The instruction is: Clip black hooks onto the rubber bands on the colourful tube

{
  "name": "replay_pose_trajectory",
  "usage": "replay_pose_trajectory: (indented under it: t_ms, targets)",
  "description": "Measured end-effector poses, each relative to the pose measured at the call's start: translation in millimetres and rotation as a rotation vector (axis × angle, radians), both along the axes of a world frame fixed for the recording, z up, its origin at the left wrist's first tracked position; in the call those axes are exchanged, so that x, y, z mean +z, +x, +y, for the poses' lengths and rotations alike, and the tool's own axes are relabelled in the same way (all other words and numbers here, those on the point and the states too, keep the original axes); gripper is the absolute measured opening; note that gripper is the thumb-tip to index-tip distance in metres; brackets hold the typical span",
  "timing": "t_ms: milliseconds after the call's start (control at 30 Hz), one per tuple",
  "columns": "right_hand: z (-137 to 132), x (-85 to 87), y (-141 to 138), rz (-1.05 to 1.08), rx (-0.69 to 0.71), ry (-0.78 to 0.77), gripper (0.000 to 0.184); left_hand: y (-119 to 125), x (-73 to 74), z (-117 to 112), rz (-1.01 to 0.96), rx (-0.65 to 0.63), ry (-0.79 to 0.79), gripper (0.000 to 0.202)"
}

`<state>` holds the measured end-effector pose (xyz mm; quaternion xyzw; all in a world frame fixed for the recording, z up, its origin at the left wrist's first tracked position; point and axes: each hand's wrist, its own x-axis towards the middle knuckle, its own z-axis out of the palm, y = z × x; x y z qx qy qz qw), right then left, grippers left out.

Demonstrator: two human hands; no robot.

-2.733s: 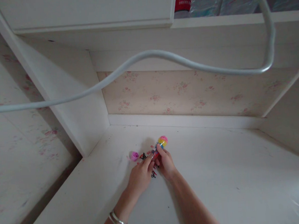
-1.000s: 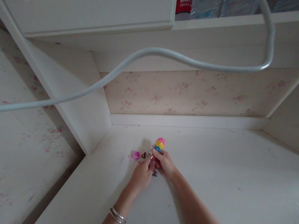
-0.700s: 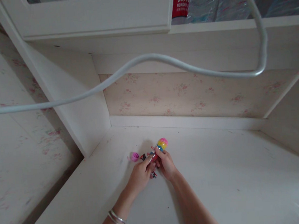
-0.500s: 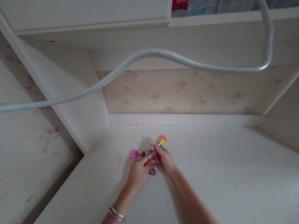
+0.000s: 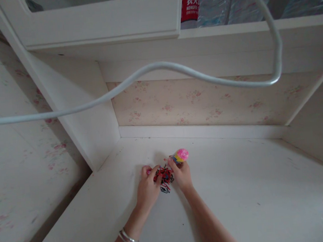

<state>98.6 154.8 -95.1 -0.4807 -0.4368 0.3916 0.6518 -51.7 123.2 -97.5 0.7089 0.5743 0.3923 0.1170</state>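
My right hand [image 5: 182,175] is closed around a small clear tube filled with pink, yellow and blue pieces [image 5: 182,155], its pink end tilted up and to the right. Left of it, a loose heap of small red and black rubber bands [image 5: 164,176] lies on the white surface. My left hand [image 5: 148,186] is at the heap's left edge, fingers apart. Its fingertips partly cover a small purple-pink cap [image 5: 149,172]; I cannot tell how firmly they touch it. Two silver bangles [image 5: 128,239] circle the left wrist.
A thick pale cable [image 5: 157,66] crosses the view above my hands. Overhead is a white cabinet [image 5: 102,25], with wrapped water bottles [image 5: 216,4] on its right shelf. White side panels and a flowered back wall [image 5: 193,100] enclose the white desk surface [image 5: 238,189].
My left hand has come off the tube and moved left to the purple-pink cap. The right hand has carried the tube slightly right, uncovering a larger red and black heap. The view has tilted up.
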Motion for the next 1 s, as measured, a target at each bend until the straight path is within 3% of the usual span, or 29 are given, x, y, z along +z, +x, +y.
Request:
replay_pose_trajectory:
  t_ms: [233,500,633,733,833,1000]
  targets:
    - [-10,2.9,-4,-0.407,-0.223,-0.010,0.038,3,3.7,-1,0.013,0.009,-0.035,0.017]
    - [-9,5.7,-4,-0.470,-0.245,-0.058,0.041,3,4.7,-1,0.064,-0.016,0.046,0.023]
    - [-9,6.5,-4,-0.332,-0.238,-0.082,0.042,3,3.1,-1,0.075,-0.012,0.054,0.023]
    - [-7,3.9,-6,-0.083,-0.215,-0.174,0.044,3,3.6,-1,0.044,-0.018,0.054,0.019]
    - [-5,0.9,-8,0.173,-0.104,-0.247,0.047,3,6.9,-2,0.033,-0.058,0.039,0.016]
    - [-4,2.0,-12,0.437,0.048,-0.216,0.050,5,12.5,-4,-0.039,-0.145,-0.007,0.019]
